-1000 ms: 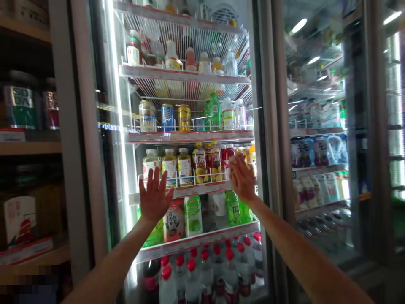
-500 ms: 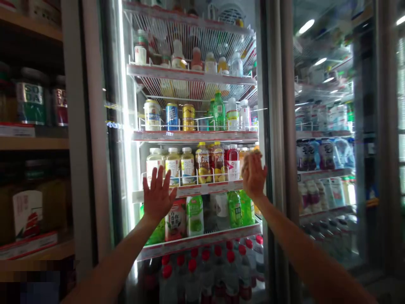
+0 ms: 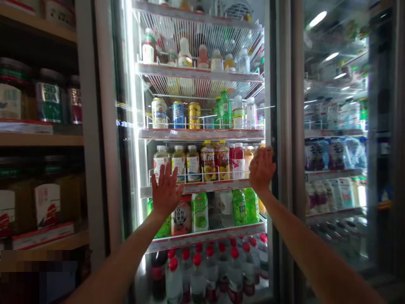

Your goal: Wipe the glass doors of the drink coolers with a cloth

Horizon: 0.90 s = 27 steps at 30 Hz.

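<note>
A lit drinks cooler stands before me behind a glass door. My left hand lies flat against the glass, fingers spread upward, in front of the shelf of pale bottled drinks. My right hand rests with fingers together at the door's right edge, beside the dark frame. Neither hand holds anything. Cans and green bottles fill the shelf above, green bottles sit below the hands, and red-capped bottles stand lowest.
Wooden shelves with jars and tins stand at the left. A second glass-fronted cooler with drinks is at the right, its glass full of ceiling-light reflections.
My right hand has slid rightward along the glass to the door's right edge. The left hand stays flat on the glass. The view has shifted a little to the left.
</note>
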Available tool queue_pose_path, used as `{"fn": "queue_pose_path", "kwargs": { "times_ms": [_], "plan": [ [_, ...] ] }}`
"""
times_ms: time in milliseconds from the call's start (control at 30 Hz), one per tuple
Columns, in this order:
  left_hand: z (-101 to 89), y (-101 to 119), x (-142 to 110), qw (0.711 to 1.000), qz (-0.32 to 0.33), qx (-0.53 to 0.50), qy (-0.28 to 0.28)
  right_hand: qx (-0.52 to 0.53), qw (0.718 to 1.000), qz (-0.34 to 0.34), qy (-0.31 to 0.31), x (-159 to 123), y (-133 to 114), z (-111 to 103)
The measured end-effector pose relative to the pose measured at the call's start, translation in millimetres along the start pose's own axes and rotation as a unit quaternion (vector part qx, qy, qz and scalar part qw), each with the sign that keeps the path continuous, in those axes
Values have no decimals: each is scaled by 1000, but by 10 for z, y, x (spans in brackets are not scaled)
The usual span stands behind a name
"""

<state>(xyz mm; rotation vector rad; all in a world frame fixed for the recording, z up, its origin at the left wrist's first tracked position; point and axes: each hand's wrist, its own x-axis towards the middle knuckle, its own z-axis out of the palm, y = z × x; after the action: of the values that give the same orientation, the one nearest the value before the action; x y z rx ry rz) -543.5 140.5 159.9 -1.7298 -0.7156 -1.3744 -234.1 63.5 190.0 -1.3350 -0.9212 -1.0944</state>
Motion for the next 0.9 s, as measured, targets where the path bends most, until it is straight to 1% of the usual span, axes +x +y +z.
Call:
{"fn": "queue_pose_path", "kwargs": {
  "times_ms": [33,67,100,133,167,200,233,267,300,333,367,400,433,467,500,533,567,633,667,700,767,833,900],
  "plan": [
    [6,3,-1,1000,-1,1,2,-4,999,51,15,46,-1,24],
    [10,5,-1,1000,-3,2,3,-4,997,72,21,56,-49,44],
    [12,7,-1,1000,-3,3,2,1,998,57,13,30,-131,58],
    [10,7,-1,1000,-3,4,1,9,1000,9,-6,-23,-228,64],
    [7,6,0,1000,-3,5,1,18,997,-63,-31,-89,-317,62],
    [1,5,1,1000,-3,4,0,26,987,-145,-58,-154,-379,52],
    [-4,4,1,1000,-4,3,-2,32,971,-223,-84,-200,-399,37],
    [-8,2,2,1000,-6,1,-4,34,956,-275,-99,-219,-372,21],
    [-11,1,2,1000,-9,0,-6,31,953,-285,-97,-205,-305,8],
    [-10,1,1,1000,-11,-2,-6,22,965,-251,-77,-163,-213,2],
    [-6,1,0,1000,-11,-3,-5,10,982,-182,-46,-103,-116,5],
    [1,0,-1,1000,-9,-4,-2,-2,995,-97,-12,-40,-37,17],
    [11,-1,-3,1000,-7,-4,1,-9,1000,-24,16,9,4,36],
    [21,-3,-6,1000,-5,-3,5,-10,999,18,31,30,-5,58],
    [30,-6,-10,1000,-4,-1,8,-3,999,20,32,16,-69,79],
    [36,-10,-15,1000,-3,-1,10,11,1000,-17,19,-37,-182,96],
    [38,-15,-21,1000,-3,0,10,30,996,-78,-1,-121,-333,108],
    [27,-18,-24,1000,-3,-3,11,66,974,-211,-45,-339,-677,115],
    [13,-12,-17,1000,-3,-6,14,80,962,-254,-61,-444,-838,114],
    [-5,5,-1,1000,-4,-12,20,93,953,-278,-72,-531,-973,111],
    [-48,75,64,998,-9,-37,40,117,952,-272,-76,-632,-1147,114],
    [-76,203,166,995,4,-87,52,147,954,-250,-72,-646,-1197,131],
    [-70,371,277,988,42,-147,25,177,949,-250,-69,-621,-1153,151]
  ]
}}
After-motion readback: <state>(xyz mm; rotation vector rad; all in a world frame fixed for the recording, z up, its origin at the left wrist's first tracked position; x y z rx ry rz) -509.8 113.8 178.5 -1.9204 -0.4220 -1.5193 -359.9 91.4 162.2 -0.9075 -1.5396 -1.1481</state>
